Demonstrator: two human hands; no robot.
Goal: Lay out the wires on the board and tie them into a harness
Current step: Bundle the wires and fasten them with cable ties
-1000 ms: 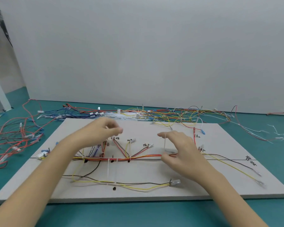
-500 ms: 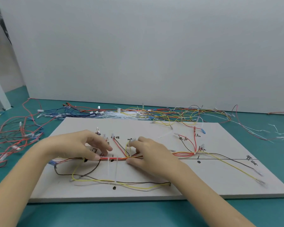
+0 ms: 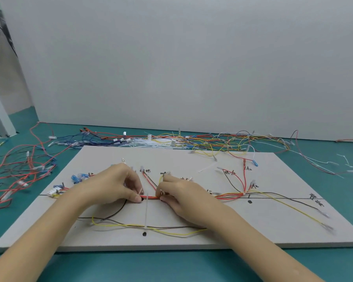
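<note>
A grey board [image 3: 192, 159] lies on the teal table with a red-orange wire bundle [image 3: 151, 197] running along its black centre line. My left hand [image 3: 114, 186] pinches the bundle and a short white cable tie end at the left. My right hand [image 3: 181, 192] pinches the bundle just to the right. Between them a long white cable tie [image 3: 146, 212] hangs down across the board. Brown and yellow wires [image 3: 130, 225] loop along the near part. More branches fan out at a tied junction [image 3: 244, 193] on the right.
Loose wires in a tangle [image 3: 202, 140] lie along the far edge of the board. Another heap of red and black wires [image 3: 14, 167] is on the table at the left. Cut tie ends [image 3: 351, 165] are scattered at the right. A grey wall stands behind.
Both hands came down from above the board onto the bundle and closed in around the cable tie. One of the two hanging ties is no longer seen hanging.
</note>
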